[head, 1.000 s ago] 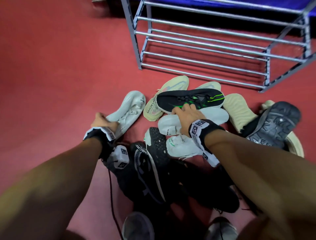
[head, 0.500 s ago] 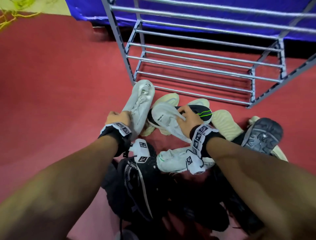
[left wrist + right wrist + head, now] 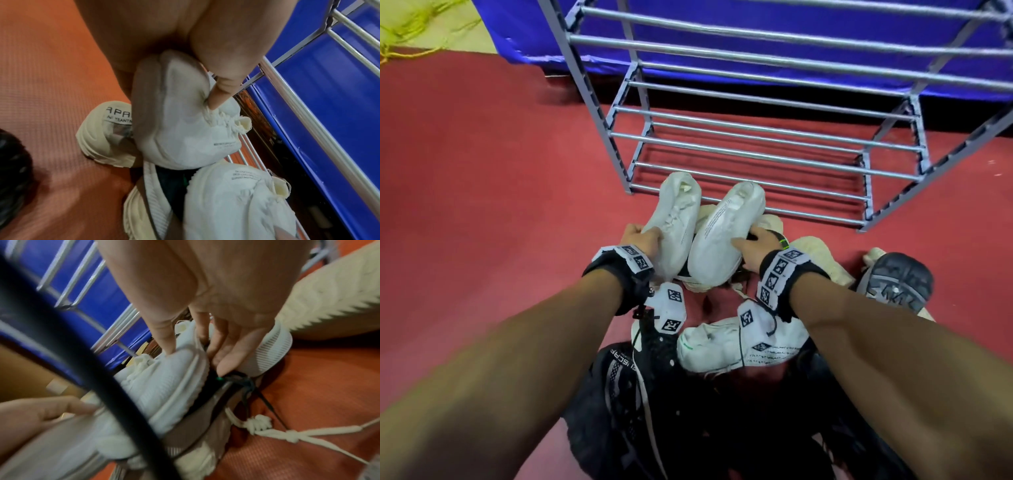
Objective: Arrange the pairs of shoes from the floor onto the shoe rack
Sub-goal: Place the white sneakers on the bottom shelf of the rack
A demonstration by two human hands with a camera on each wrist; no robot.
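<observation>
The shoe rack (image 3: 774,144) stands bare just beyond the pile of shoes (image 3: 722,359) on the floor, so the matched white pair is best carried level, toes forward, onto one tier, the left hand (image 3: 640,236) curled round the left shoe (image 3: 674,222) and the right hand (image 3: 753,246) round the right shoe (image 3: 722,233), both held just above the pile.

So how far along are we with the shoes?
Nothing is shelved yet: the shoe rack holds no shoes. In hand: the left hand and right hand each grip one white sneaker, held near the rack's bottom shelf. Left: the pile of shoes on the floor.
</observation>
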